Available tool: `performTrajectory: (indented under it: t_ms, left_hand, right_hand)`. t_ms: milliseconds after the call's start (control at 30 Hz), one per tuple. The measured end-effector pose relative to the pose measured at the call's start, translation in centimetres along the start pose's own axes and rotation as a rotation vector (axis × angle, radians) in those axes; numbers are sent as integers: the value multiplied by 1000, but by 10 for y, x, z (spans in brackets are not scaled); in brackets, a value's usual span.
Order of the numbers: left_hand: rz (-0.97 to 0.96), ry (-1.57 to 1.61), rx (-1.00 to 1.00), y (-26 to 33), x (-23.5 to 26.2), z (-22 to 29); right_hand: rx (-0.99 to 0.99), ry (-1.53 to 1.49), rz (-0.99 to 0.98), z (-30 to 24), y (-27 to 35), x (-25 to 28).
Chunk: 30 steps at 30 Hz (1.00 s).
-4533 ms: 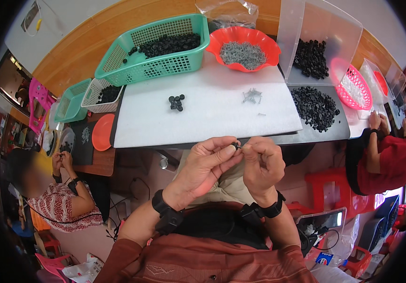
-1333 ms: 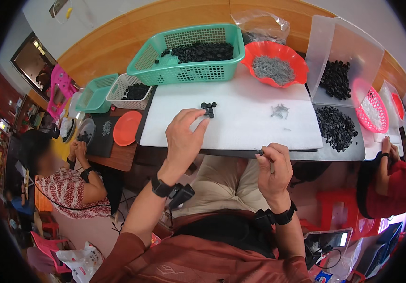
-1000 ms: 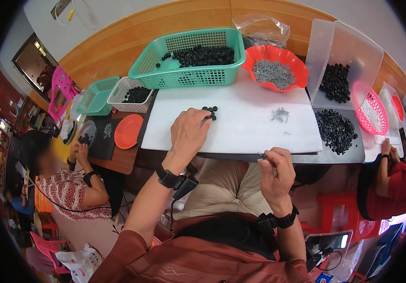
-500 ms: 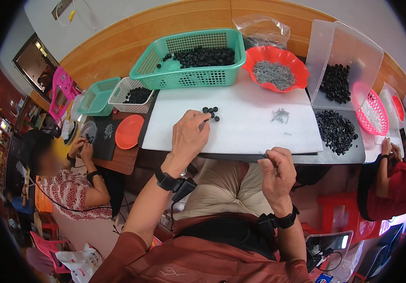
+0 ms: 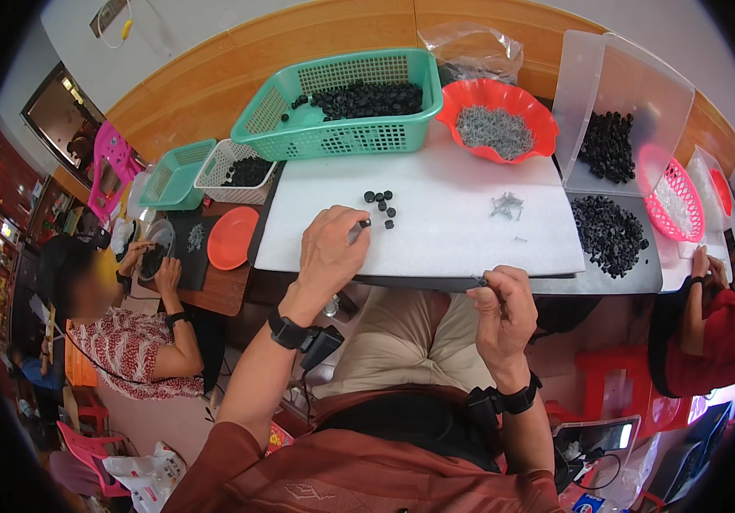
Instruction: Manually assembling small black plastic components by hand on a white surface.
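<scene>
Between the thumb and fingers of my left hand (image 5: 331, 250) is a small round black knob (image 5: 365, 223), just above the white foam sheet (image 5: 444, 244). Several matching loose black knobs (image 5: 382, 206) lie on the sheet beyond its fingertips. My right hand (image 5: 506, 312) is closed at the sheet's near edge, pinching a small dark grey piece (image 5: 480, 280) whose kind is too small to make out. Farther in on the sheet lies a little heap of screws (image 5: 507, 205), with a single screw (image 5: 520, 239) closer to me.
Behind the sheet stand a green basket (image 5: 342, 145) of black parts and a red bowl (image 5: 547, 128) of screws. A clear bin (image 5: 573, 162) and a black parts pile (image 5: 609, 235) are at right. People sit on both sides; an orange plate (image 5: 232, 238) lies left.
My left hand has drawn slightly back and left from the loose knobs, and the black knob now shows in its fingers. My right hand has barely moved.
</scene>
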<state>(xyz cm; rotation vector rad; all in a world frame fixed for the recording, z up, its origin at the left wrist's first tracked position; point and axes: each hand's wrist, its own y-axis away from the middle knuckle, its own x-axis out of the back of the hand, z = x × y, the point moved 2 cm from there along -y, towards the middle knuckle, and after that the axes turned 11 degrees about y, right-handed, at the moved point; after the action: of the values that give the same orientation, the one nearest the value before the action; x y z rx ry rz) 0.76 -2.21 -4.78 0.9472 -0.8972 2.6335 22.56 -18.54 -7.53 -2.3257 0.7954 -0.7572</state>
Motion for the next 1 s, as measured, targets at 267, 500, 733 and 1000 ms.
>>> performTrajectory:
  t_ms: [267, 500, 733, 1000]
  left_hand:
    - [-20, 210, 66, 6, 7, 9]
    - [-166, 893, 326, 16, -2, 9]
    - [-224, 1537, 579, 27, -14, 21]
    - [-278, 1841, 704, 35, -21, 28]
  right_hand:
    - [-18, -20, -6, 0, 0, -4]
    - [44, -36, -7, -6, -7, -12]
    - [105, -51, -15, -19, -17, -20]
    - [159, -12, -44, -28, -24, -25]
